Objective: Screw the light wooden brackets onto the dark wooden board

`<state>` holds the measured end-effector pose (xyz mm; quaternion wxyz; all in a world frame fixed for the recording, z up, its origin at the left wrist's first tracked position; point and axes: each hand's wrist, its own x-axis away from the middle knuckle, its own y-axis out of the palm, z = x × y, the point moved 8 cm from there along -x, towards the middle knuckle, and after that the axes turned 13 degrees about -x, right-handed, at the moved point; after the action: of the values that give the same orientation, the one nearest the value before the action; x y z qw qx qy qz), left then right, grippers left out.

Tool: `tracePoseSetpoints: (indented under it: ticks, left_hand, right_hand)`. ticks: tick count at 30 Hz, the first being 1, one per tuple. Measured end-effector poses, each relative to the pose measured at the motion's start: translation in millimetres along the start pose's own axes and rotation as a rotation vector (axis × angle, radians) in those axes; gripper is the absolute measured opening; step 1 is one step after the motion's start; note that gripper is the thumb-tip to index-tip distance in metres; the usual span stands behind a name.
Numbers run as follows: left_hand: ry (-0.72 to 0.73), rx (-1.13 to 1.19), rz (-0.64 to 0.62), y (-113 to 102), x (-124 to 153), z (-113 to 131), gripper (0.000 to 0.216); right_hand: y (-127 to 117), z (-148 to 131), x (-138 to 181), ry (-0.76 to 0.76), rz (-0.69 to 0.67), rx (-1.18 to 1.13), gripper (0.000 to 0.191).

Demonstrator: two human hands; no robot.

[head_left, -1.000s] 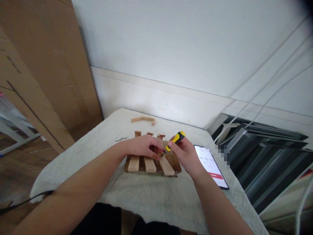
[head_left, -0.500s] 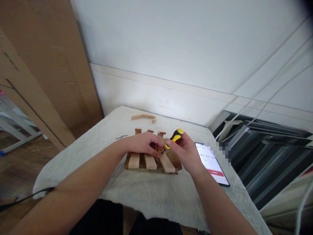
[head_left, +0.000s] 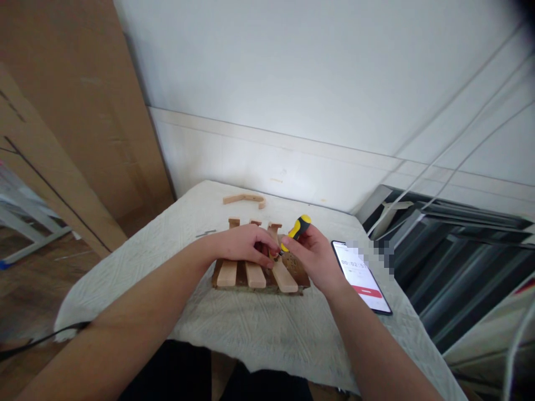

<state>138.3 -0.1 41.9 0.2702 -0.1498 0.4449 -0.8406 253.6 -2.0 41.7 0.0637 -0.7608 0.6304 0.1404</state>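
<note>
My right hand (head_left: 315,253) grips a yellow and black screwdriver (head_left: 298,229), its handle tilted up and its tip pointing down left. The tip meets the rightmost of three wooden pieces (head_left: 284,278), close to my left fingers. Across the wooden pieces rests my left hand (head_left: 251,245), fingers curled and pinched at the screwdriver's tip; what they hold there is hidden. Beneath the pieces lies a brown board (head_left: 298,270) with small holes in its right part. The left piece (head_left: 228,274) and middle piece (head_left: 256,275) lie side by side on it.
A curved wooden piece (head_left: 244,199) lies at the back of the cloth-covered table (head_left: 259,323). Thin metal pieces (head_left: 206,233), perhaps screws, lie left of the board. A phone (head_left: 361,275) showing a timer is at the right. Dark panels (head_left: 455,267) lean beyond the table.
The screwdriver handle has turned slightly in my right hand. My left hand stays in place on the wooden pieces. The view has shifted a little, and the phone's timer has advanced.
</note>
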Motion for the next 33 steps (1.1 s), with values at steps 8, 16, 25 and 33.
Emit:
tracePoseSetpoints:
  ticks: [8, 16, 25, 33]
  left_hand:
    - [-0.013, 0.036, -0.018, 3.6, -0.8, -5.7, 0.021]
    - [-0.019, -0.033, 0.011, -1.2, 0.3, 1.0, 0.018]
    - [0.02, -0.029, -0.007, 2.0, -0.7, -1.8, 0.02]
    - [0.021, -0.007, 0.007, -0.1, -0.1, 0.9, 0.018]
  right_hand:
    - [4.8, -9.6, 4.3, -0.066, -0.063, 0.028, 0.017]
    - [18.7, 1.8, 9.2, -0.021, -0.201, 0.08, 0.029]
    - [6.4, 12.4, 4.4, 0.02, -0.085, 0.075, 0.02]
    - [11.2, 4.1, 5.1, 0.009, -0.084, -0.029, 0.025]
